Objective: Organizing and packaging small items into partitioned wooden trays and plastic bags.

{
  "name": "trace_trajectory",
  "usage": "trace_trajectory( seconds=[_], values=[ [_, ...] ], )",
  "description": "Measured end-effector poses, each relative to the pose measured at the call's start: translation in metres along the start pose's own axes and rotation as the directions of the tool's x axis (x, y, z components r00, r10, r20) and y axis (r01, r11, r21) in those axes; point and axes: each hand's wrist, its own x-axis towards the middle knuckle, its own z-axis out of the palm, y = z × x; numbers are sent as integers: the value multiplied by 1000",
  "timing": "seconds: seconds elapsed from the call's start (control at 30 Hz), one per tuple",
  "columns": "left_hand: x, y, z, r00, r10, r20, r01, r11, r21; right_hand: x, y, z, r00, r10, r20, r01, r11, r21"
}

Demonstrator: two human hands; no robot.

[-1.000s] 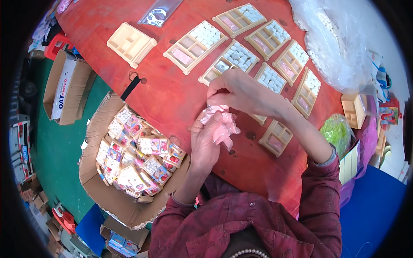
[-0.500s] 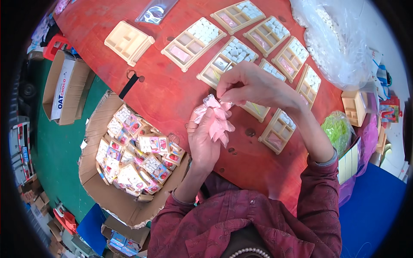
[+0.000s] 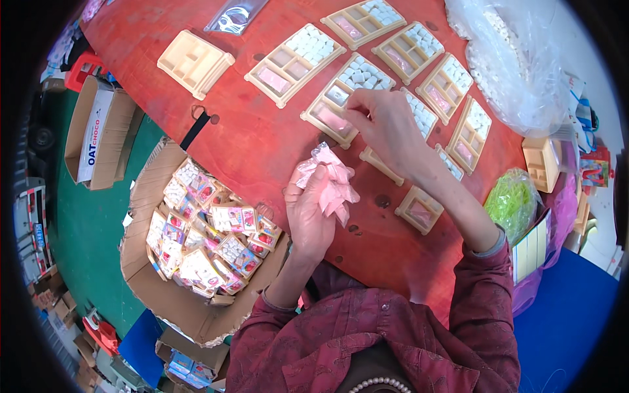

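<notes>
Hands of one seated person work over a red table [image 3: 262, 150], the landmark for all that follows. Left hand [image 3: 308, 219], near the table's front edge, is closed around a bunch of small pink packets [image 3: 331, 183], which stand up out of the fist. Right hand [image 3: 386, 128], farther in over the table, has its fingertips pinched together over a cream compartment tray [image 3: 337, 101]; whether anything lies between them cannot be told. That tray holds white pieces in one section and a pink packet in another. More trays of the same kind lie toward the table's far side. Off the table's left edge stands an open cardboard box [image 3: 164, 288] of packaged sets. A clear plastic bag [image 3: 517, 59] of white pieces sits at the far right corner.
</notes>
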Motion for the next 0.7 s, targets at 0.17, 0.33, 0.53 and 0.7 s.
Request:
trace_trajectory(
  seconds=[0.17, 0.33, 0.53, 0.7],
  values=[
    [-1, 1, 0, 1000, -15, 7, 15, 1000, -4, -11, -9, -6, 963, -240, -122, 213, 957, -198],
    [2, -2, 0, 998, -16, 53, 18, 999, -36, -21, -19, -4, 979, -162, 127, 131, 966, 222],
    [1, -3, -3, 999, -30, 11, 30, 1000, -6, -20, -17, -21, 985, -132, 110, 106, 971, 216],
    [2, -5, -5, 999, -45, 6, 45, 999, 6, -28, 5, -50, 986, 12, 163, -20, 999, 46]
  ],
)
